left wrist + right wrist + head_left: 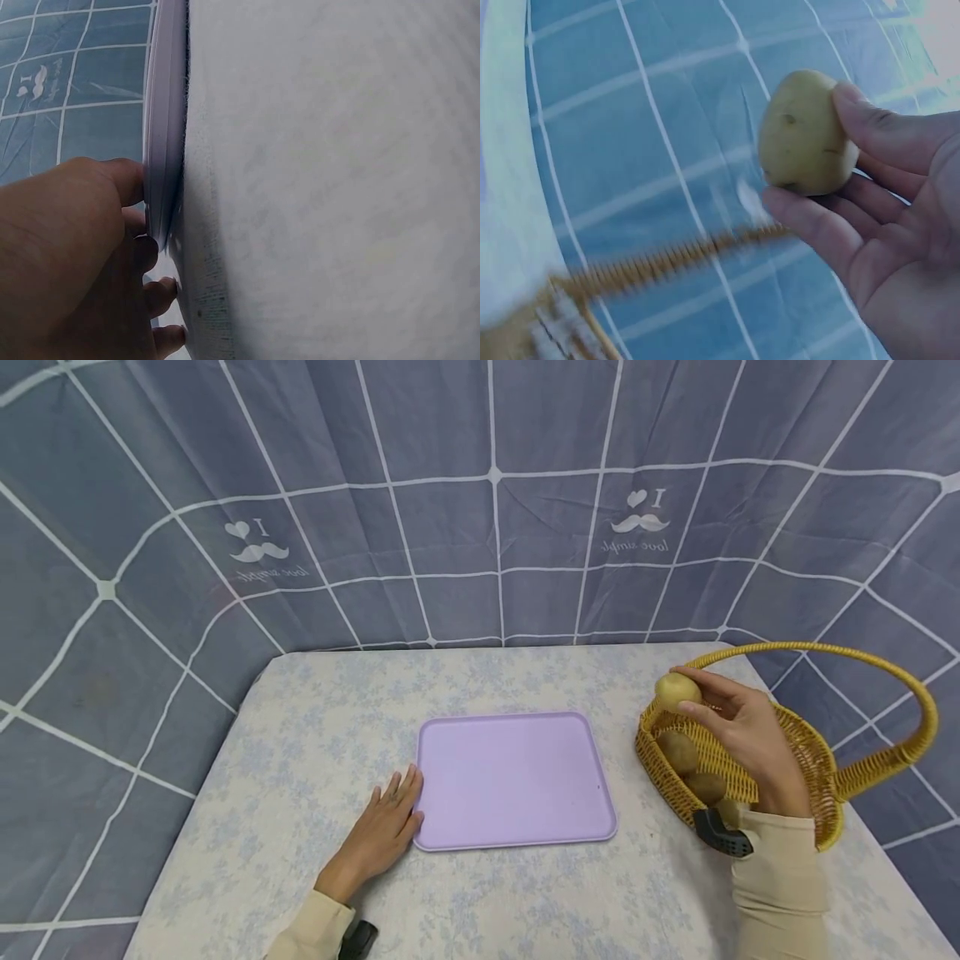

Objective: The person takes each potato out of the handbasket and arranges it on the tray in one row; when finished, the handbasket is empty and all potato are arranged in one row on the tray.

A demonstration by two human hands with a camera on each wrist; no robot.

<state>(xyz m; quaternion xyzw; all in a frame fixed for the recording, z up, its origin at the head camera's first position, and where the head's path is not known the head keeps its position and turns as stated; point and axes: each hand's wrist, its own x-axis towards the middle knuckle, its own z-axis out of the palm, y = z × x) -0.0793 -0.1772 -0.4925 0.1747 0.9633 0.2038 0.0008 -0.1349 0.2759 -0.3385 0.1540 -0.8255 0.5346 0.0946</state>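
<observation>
My right hand [750, 727] pinches a yellow potato [678, 692] between thumb and fingertips, above the far left part of a yellow woven basket [656, 781]. In the right wrist view the potato [808, 135] shows small dark marks on its skin. Several brownish rounded things [678, 752] lie in the basket, partly hidden by my right hand and wrist. On the left, my left hand [382, 827] rests on the table with its fingers extended, touching the left edge of a light purple tray [513, 781]. The left wrist view shows my thumb against the tray's side [163, 127].
The basket's tall arched handle [892, 664] rises on the right side. A pale blue floral cloth covers the table [322, 718]. Beyond the table's far edge hangs a blue-grey curtain [450, 527] with white grid lines, also along both sides.
</observation>
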